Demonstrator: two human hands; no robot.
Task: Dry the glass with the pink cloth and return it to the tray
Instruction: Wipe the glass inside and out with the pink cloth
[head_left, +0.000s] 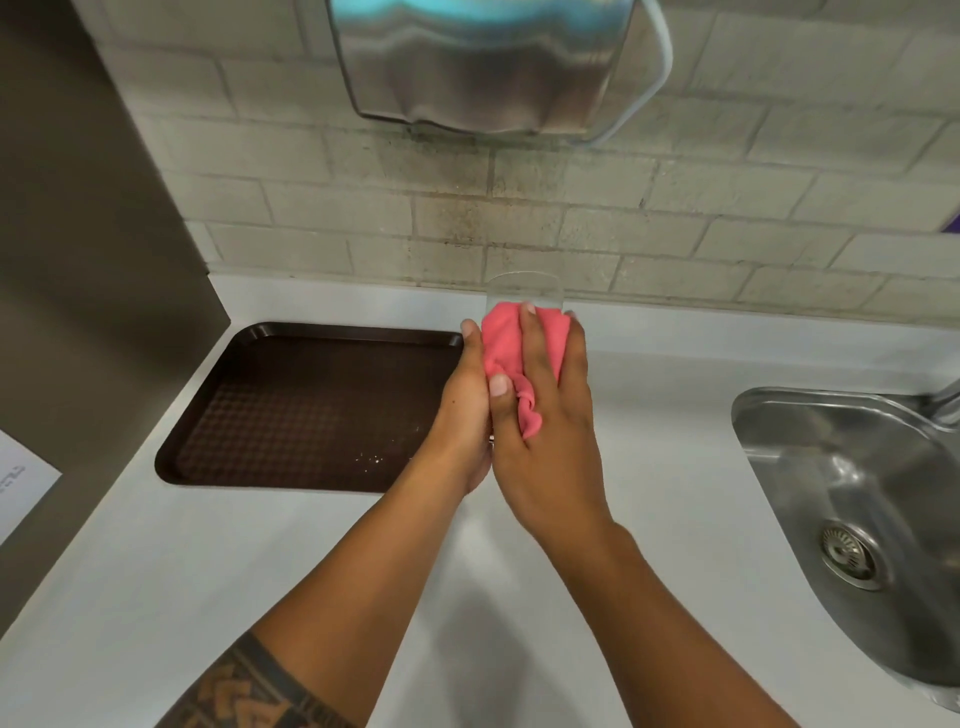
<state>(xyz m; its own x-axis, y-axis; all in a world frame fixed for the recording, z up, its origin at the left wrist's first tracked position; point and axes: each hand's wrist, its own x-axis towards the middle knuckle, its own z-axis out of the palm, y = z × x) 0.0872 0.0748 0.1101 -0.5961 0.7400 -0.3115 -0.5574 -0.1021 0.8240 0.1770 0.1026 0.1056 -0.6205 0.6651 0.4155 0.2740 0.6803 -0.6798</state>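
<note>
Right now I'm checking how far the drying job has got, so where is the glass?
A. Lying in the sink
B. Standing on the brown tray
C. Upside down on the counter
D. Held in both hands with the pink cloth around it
D: the glass pokes out above the pink cloth, which the left hand and right hand clasp beside the brown tray, which holds no glass.

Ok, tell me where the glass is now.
In the head view, the glass is centre frame, held in both hands with the pink cloth around it, above the counter just right of the brown tray.
</note>
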